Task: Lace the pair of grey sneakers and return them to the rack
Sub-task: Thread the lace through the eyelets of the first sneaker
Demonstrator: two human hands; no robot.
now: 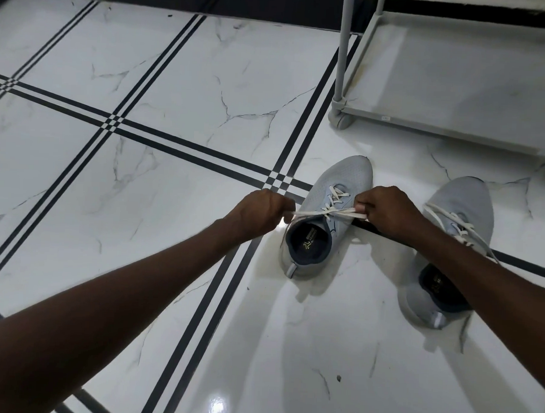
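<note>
Two grey sneakers stand on the white tiled floor, toes pointing away from me. The left sneaker (344, 184) has a white lace (333, 212) crossed through its eyelets. My left hand (258, 213) grips one lace end left of the shoe. My right hand (386, 211) grips the other end on the shoe's right. The lace is stretched taut and level between both hands above the dark collar. The right sneaker (465, 202) sits apart to the right, partly hidden under my right forearm, its white laces lying loose.
A grey shoe rack (424, 122) stands at the upper right on the floor, with a vertical post (343, 53), a corner foot and a pale bottom shelf. Black stripes cross the marble-patterned tiles. A dark skirting runs along the far wall.
</note>
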